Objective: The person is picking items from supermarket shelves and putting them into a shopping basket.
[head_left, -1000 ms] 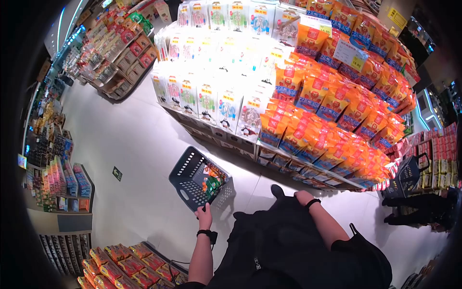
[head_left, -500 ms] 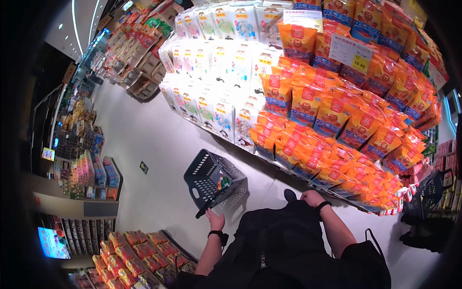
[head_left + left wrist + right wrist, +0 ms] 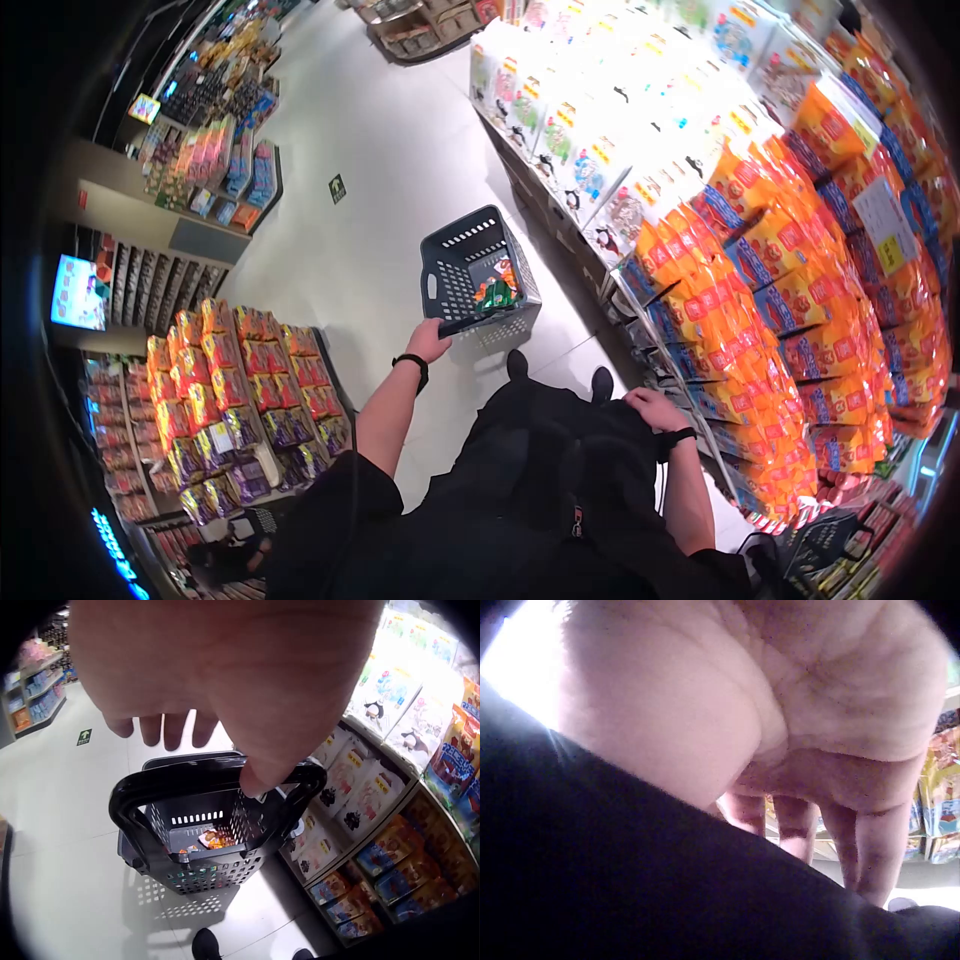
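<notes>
Basket (image 3: 447, 285), dark grey perforated plastic with a few bright snack packets (image 3: 495, 290) at its bottom, hangs below and ahead of the left hand (image 3: 428, 342), whose fingers curl round the black handle (image 3: 172, 784). Its long side runs along the aisle beside the shelves (image 3: 640, 300). The right hand (image 3: 650, 408), well apart, lies loosely curled on dark trousers (image 3: 560, 440), holding nothing.

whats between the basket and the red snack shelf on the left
Only bare pale floor, seen in the head view.
</notes>
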Tool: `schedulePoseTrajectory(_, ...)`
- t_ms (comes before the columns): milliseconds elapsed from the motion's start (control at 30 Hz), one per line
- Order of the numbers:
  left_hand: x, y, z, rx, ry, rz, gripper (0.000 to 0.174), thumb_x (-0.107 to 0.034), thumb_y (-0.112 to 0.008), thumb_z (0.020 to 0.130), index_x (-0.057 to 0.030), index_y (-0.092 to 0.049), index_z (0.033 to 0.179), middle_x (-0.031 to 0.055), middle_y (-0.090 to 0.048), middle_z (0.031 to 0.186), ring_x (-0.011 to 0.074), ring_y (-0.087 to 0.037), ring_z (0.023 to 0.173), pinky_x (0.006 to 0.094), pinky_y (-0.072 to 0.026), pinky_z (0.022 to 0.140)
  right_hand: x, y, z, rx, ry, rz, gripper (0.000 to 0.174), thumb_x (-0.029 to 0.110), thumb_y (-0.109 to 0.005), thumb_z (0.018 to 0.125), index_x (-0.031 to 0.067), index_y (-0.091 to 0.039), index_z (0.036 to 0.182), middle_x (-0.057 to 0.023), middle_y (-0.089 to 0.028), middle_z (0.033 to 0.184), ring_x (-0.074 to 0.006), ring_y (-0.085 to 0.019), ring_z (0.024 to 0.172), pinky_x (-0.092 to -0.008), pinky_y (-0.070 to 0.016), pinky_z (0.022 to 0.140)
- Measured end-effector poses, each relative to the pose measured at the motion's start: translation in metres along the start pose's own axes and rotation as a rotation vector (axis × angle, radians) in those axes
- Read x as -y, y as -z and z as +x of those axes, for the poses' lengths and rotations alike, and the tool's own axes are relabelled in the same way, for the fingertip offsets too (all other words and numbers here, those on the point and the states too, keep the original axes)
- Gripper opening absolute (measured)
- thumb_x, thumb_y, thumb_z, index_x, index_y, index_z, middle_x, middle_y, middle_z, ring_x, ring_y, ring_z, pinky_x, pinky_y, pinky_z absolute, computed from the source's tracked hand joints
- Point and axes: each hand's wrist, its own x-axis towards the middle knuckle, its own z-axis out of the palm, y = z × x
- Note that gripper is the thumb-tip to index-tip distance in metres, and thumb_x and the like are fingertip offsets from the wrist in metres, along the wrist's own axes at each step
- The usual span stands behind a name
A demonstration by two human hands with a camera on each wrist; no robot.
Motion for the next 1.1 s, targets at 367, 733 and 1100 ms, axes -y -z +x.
schedulePoseTrajectory(367, 0.0, 0.003, 0.032, 0.097, -0.147, 0.092, 0.031, -0.041, -0.071, 0.091, -0.0124, -0.08, 0.098, 0.0157, -0.08, 0.096, 0.0373, -0.078, 0.092, 0.052, -0.0631, 0.083, 0.034, -0.086, 0.076, 0.156, -0.124, -0.356, 0.053, 0.046, -0.055, 0.112, 0.0061, -0.07, 0.145, -0.0204, -0.072, 0.142, -0.035, -0.066, 0.137, -0.0419, -0.0481, 0.118)
schedulePoseTrajectory(733, 0.026, -0.018, 0.032, -0.031, -0.245, 0.002, 0.027, -0.039, -0.073, 0.089, -0.0123, -0.074, 0.089, 0.0125, -0.078, 0.088, 0.0347, -0.077, 0.087, 0.0507, -0.0616, 0.076, 0.066, -0.136, 0.116, 0.064, -0.351, -0.377, 0.053, 0.041, -0.059, 0.109, 0.0015, -0.068, 0.143, -0.0234, -0.071, 0.143, -0.0377, -0.065, 0.137, -0.0431, -0.0486, 0.117)
schedulePoseTrajectory(1100, 0.031, -0.026, 0.034, -0.072, -0.269, -0.028, 0.026, -0.04, -0.074, 0.089, -0.0136, -0.074, 0.089, 0.0113, -0.078, 0.089, 0.0341, -0.077, 0.088, 0.0498, -0.0615, 0.078, 0.085, -0.148, 0.148, 0.067, -0.38, -0.622, 0.058, 0.048, -0.056, 0.108, 0.0025, -0.066, 0.144, -0.0262, -0.068, 0.145, -0.043, -0.063, 0.138, -0.0483, -0.0481, 0.118)
